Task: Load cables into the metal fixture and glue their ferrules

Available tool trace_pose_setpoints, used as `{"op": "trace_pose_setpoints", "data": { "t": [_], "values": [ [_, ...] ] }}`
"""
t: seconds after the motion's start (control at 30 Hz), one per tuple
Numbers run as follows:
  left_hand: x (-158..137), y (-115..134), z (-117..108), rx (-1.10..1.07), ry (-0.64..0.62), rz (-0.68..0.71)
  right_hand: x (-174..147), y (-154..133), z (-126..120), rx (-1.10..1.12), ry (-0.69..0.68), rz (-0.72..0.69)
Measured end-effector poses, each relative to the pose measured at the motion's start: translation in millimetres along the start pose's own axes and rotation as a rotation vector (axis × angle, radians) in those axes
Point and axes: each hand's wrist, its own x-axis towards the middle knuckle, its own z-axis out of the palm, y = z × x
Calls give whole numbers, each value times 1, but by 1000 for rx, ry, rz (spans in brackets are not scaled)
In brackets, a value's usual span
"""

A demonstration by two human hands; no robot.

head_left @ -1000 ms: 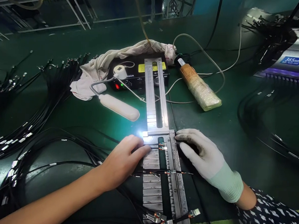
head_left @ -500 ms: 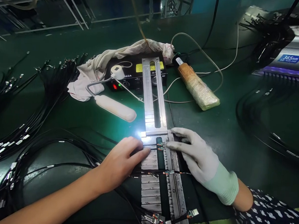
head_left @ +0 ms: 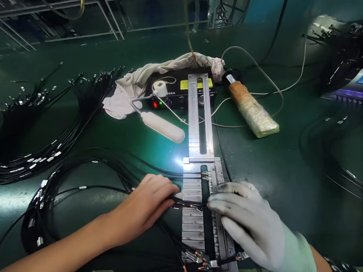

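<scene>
My bare left hand (head_left: 146, 203) is closed at the left edge of a slotted metal fixture (head_left: 191, 228), its thumb and fingers around a black cable (head_left: 185, 202). That cable runs rightward across the fixture to the fingertips of my right hand (head_left: 252, 225), which wears a white glove. The right fingers curl over the fixture's side rail and are slightly blurred; the cable's end is hidden beneath them. Farther up, two black cables with small connectors (head_left: 206, 176) lie side by side across the slot. More cable ends with metal connectors (head_left: 198, 256) lie at the near end.
A small white lamp (head_left: 163, 127) shines on the fixture from the left. Behind stand a black control box (head_left: 171, 99) with cloth over it and a wrapped tool handle (head_left: 252, 109). Bundles of black cables (head_left: 46, 157) cover the left; a 365nm lamp unit (head_left: 360, 82) is far right.
Both hands have moved nearer along the fixture, from the two upper cables to the cable below them. The right hand now covers that cable's connector. The view has shifted somewhat.
</scene>
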Motion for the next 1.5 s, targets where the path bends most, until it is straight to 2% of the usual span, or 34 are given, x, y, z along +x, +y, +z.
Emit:
{"op": "trace_pose_setpoints", "data": {
  "t": [0.07,0.17,0.23,0.33,0.4,0.53,0.67,0.93,1.07,1.17,1.23,1.33,1.5],
  "values": [
    [-5,1,-3,-60,-14,-25,-4,-8,5,67,14,-37],
    [-3,3,-1,-117,101,-11,-5,-9,9,161,55,-55],
    [3,2,2,-103,181,-1,-3,-1,8,127,166,41],
    [15,-1,7,-71,209,11,0,16,5,114,339,284],
    [20,-3,7,-62,193,34,0,23,3,194,365,384],
    [28,-5,2,-20,128,95,-1,25,2,305,388,466],
    [33,-8,-4,10,81,153,0,24,2,306,371,479],
    [40,-8,-2,21,84,194,1,24,2,304,345,496],
    [32,-6,7,81,150,182,1,26,3,295,351,486],
    [19,-5,14,212,233,134,2,27,3,290,351,488],
    [11,-5,16,271,196,110,3,27,3,292,358,484],
    [7,-2,15,249,105,109,4,26,3,297,370,470],
    [15,17,15,91,97,138,3,26,4,289,378,468]
  ]
}}
